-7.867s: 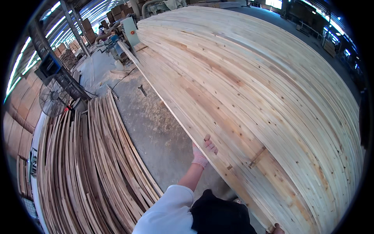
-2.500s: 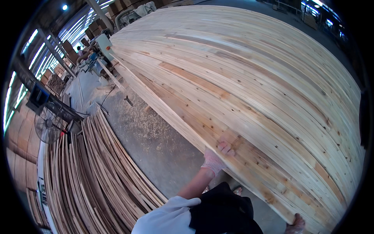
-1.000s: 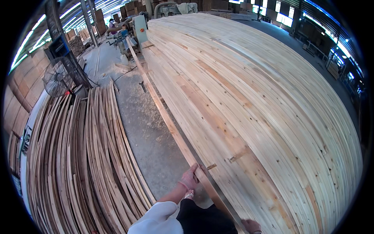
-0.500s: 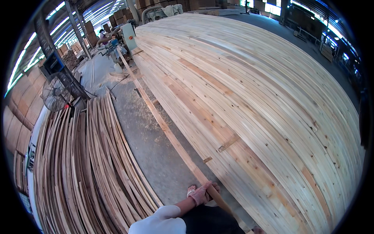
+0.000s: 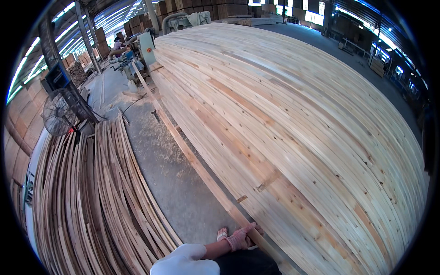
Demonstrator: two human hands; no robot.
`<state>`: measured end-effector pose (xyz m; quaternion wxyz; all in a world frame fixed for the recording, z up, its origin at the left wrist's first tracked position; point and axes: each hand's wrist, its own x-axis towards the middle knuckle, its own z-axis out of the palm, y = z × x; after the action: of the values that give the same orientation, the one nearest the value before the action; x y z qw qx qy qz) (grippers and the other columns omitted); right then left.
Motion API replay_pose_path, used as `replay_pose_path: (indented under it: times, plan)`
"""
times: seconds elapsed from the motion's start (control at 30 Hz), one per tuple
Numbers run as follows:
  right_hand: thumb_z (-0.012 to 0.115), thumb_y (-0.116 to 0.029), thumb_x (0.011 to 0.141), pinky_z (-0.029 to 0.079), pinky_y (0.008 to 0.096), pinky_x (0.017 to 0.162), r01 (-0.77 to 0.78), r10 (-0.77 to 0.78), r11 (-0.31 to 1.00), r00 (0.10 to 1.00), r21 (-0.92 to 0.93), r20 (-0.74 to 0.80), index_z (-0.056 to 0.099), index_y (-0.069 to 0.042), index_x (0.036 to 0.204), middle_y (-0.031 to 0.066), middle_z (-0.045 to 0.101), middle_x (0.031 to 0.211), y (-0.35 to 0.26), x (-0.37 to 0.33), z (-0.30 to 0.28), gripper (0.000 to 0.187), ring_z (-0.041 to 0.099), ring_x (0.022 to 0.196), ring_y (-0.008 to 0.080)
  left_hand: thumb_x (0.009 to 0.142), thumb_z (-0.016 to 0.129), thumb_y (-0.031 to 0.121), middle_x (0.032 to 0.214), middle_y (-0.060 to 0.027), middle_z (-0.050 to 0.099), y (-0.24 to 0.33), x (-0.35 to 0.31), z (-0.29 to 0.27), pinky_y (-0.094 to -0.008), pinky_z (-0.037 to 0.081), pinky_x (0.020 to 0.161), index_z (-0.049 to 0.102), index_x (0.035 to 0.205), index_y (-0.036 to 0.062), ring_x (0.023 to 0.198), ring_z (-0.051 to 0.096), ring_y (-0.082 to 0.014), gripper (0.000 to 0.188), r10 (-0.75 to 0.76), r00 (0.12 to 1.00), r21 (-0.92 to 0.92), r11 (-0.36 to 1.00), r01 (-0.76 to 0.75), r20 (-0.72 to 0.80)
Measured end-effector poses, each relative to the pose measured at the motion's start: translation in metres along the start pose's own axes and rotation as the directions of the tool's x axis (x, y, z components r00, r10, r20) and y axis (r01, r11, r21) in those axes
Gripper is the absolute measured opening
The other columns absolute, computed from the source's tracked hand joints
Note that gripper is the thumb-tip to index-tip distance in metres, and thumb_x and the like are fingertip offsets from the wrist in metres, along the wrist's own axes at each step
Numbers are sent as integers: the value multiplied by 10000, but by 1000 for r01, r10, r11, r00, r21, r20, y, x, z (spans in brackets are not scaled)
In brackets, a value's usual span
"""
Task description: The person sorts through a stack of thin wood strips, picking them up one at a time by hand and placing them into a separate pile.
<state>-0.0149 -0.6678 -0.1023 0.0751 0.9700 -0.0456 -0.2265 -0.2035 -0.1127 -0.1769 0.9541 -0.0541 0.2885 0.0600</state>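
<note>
My left hand (image 5: pixel 240 238), in a pinkish work glove, is closed round the near part of a long, narrow wooden strip (image 5: pixel 189 154). The strip runs away from me along the left edge of a broad layer of pale boards (image 5: pixel 275 137). Its far end reaches a machine with a pale green panel (image 5: pixel 147 48). Past the glove, the strip's near end passes beside my dark-clothed leg toward the lower edge. My right hand is out of the picture.
Many thin strips lie in a large pile (image 5: pixel 91 197) on my left. A floor fan (image 5: pixel 59 111) stands by a post behind it. Sawdust (image 5: pixel 160 142) covers part of the concrete floor. Another person (image 5: pixel 118 46) is beyond the machine. My sandalled foot (image 5: pixel 222 233) is near the glove.
The view has shifted a little, so the far scene sits lower and further left. My left hand still grips the strip. A bit of what may be my right hand at the lower edge has gone.
</note>
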Motion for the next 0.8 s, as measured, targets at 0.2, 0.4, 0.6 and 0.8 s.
replay_pose_path:
  times: [0.2, 0.4, 0.6, 0.8]
  plan:
    - [380, -675, 887, 473, 484, 834, 19, -18, 1000, 999, -5, 50, 660, -54, 1053, 183, 685, 974, -37, 5, -3, 701, 610, 984, 390, 922, 597, 284, 909, -83, 626, 38, -10, 37, -414, 512, 903, 584, 985, 31, 912, 625, -263, 261, 39, 990, 98, 995, -26, -139]
    - [414, -608, 917, 485, 489, 772, 299, -217, 925, 923, 235, -318, 704, -87, 854, 190, 680, 848, -190, -75, -67, 600, 631, 860, 394, 953, 535, 302, 806, -101, 623, 144, -6, 78, -382, 539, 736, 583, 963, 17, 770, 626, -247, 289, 554, 832, 284, 794, -537, 22]
    - [446, -556, 928, 500, 452, 654, 424, -357, 897, 860, 122, -364, 707, -90, 763, 177, 677, 755, -340, -115, -75, 559, 644, 720, 361, 920, 579, 260, 681, -67, 576, 301, 5, 84, -397, 540, 590, 570, 916, 22, 581, 582, -237, 238, 693, 712, 264, 711, -651, -112]
    - [509, -562, 863, 505, 453, 722, 487, -444, 868, 848, 94, -289, 694, -90, 924, 170, 674, 799, -453, -102, -20, 511, 648, 816, 354, 913, 591, 267, 874, -117, 626, 430, -6, 59, -411, 545, 715, 558, 1015, 0, 803, 628, -271, 287, 727, 684, 271, 670, -691, -54]
